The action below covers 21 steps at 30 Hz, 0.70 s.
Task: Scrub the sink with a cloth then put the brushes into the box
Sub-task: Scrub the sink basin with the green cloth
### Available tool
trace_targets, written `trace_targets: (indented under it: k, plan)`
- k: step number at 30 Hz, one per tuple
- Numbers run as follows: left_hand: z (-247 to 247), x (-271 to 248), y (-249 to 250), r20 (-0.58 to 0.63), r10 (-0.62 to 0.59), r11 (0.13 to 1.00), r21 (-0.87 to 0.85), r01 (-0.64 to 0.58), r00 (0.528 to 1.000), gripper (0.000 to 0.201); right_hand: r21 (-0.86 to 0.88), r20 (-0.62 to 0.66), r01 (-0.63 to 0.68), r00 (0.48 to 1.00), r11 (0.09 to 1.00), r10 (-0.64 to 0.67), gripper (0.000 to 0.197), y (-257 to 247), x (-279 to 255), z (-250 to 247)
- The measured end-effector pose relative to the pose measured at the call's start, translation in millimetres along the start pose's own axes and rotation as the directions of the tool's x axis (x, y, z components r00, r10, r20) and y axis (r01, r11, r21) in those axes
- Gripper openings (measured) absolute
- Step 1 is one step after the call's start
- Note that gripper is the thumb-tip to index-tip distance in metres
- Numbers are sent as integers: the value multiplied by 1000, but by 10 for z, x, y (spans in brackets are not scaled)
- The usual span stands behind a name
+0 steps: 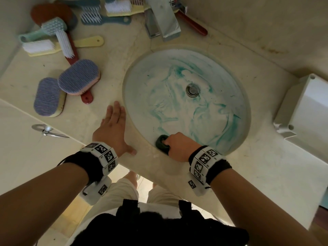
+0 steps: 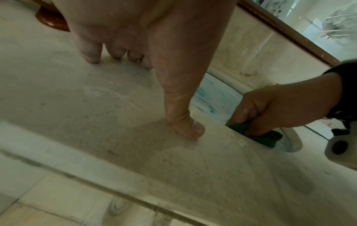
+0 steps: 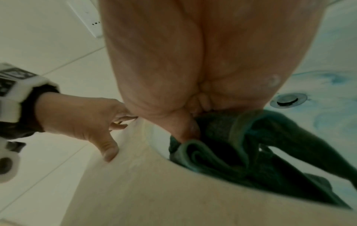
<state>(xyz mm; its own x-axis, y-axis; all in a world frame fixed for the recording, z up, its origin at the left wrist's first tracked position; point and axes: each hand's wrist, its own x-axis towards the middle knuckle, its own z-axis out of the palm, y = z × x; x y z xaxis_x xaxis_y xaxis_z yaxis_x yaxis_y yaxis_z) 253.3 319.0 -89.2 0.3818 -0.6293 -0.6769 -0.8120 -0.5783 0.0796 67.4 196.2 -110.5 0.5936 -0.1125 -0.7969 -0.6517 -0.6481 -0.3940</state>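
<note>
A round white sink (image 1: 230, 82) smeared with blue-green streaks is set into the beige counter. My right hand (image 1: 177, 146) grips a bunched dark green cloth (image 1: 161, 141) against the sink's near inner wall, just below the rim. In the right wrist view the cloth (image 3: 241, 146) hangs in folds under my curled fingers. My left hand (image 1: 113, 125) lies flat on the counter left of the sink, fingers straight, thumb spread (image 2: 185, 126). Several brushes (image 1: 78, 77) lie on the counter at the far left. A white box (image 1: 305, 107) sits at the right.
A chrome tap (image 1: 162, 20) stands behind the sink, with a red-handled brush (image 1: 193, 23) beside it. The drain (image 1: 192, 90) sits in the sink's middle. A towel ring (image 1: 47, 130) hangs below the counter's front edge at the left. A wall runs along the back.
</note>
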Motion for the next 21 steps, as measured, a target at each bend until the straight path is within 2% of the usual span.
trace_targets:
  k: [3, 6, 9, 14, 17, 21]
  plan:
    - [1, 7, -5, -3, 2, 1000, -2, -2, 1000, 152, -27, -11, 33, 999, 999, -34, 42, -24, -73, 54]
    - [2, 16, -15, -5, 1, 1000, -5, -1, 1000, 152, 47, -74, 111, 992, 993, -107, 48, -86, -22, 52]
    - [2, 18, -16, -2, 5, 1000, -9, -5, 1000, 152, 117, -96, 140, 987, 983, -130, 44, -93, 109, 7]
    - [1, 12, -15, 9, 3, 1000, -21, -3, 1000, 152, 92, -32, 57, 998, 994, -54, 55, -73, 167, -118]
    - [-1, 14, -19, 9, 6, 1000, -19, -6, 1000, 152, 105, -27, 38, 999, 994, -35, 54, -19, 118, -174]
    - [6, 15, -44, 4, 13, 1000, -25, -13, 1000, 152, 245, -234, 41, 972, 969, 18, 47, 257, -80, -384]
